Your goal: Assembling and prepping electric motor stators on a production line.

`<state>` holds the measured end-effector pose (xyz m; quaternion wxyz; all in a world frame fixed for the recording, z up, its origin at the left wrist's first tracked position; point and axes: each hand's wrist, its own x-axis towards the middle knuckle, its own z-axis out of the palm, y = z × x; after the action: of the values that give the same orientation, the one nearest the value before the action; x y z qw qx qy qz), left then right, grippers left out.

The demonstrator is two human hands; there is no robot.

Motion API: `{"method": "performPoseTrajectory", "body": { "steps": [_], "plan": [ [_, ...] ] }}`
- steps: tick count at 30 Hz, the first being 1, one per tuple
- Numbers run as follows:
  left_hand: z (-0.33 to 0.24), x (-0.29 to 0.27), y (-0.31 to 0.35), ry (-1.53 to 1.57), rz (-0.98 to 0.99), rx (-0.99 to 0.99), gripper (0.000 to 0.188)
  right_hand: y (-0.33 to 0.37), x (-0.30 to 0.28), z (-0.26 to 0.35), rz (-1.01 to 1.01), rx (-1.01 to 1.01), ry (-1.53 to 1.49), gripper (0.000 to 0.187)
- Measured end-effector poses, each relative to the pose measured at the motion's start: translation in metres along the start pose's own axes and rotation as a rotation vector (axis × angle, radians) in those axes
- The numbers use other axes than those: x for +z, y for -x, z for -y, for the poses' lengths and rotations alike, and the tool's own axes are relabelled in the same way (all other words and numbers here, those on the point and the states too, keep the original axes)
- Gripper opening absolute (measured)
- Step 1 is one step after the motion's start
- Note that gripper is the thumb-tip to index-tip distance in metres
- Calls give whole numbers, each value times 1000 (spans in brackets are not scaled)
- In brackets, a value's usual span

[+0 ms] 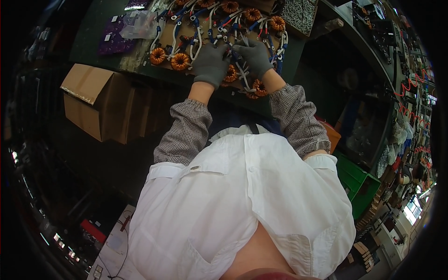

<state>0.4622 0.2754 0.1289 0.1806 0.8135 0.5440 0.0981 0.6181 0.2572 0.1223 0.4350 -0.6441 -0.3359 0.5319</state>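
Observation:
My left hand [210,64], in a dark grey glove, is closed at the fingertips near the middle of a group of wired coils. Whatever it pinches is hidden by the glove. Close beside it, my right hand [255,57], gloved alike, has its fingers curled round a thin piece among the leads; its kind is too small to tell. Orange copper-wound ring coils [180,61] lie about both hands. White cable leads [176,37] with ring lugs and blue sleeves run between them. A coil [230,73] sits below my hands, and another coil [259,87] lies under my right wrist.
Brown cardboard [164,67] lies under the coils on the dark green bench [93,44]. Purple circuit boards [113,38] and a clear plastic bag [138,24] are at left. A box of small metal parts [299,16] stands at far right. An opened carton [86,98] is below the bench's left edge; a green crate [357,184] stands right.

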Motion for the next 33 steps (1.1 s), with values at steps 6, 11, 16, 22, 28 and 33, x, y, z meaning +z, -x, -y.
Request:
{"method": "performPoseTrajectory", "body": {
  "steps": [6,11,16,22,28,33],
  "plan": [
    [-8,13,-11,-252,39,-52,31,16,10,-21,67,-70,-141,23],
    [-7,-14,-19,-83,269,-164,44,10,2,1,-24,-95,84,23],
    [28,-17,3,503,-97,-151,52,23,2,6,-7,-376,475,24],
    [78,-39,12,454,-348,-129,35,-10,29,7,106,-471,1170,23],
    [102,-24,19,474,-203,-82,35,-31,34,5,184,-398,1048,31],
    [91,-41,7,310,-15,72,36,-34,4,4,214,-224,578,46]
  ]
}}
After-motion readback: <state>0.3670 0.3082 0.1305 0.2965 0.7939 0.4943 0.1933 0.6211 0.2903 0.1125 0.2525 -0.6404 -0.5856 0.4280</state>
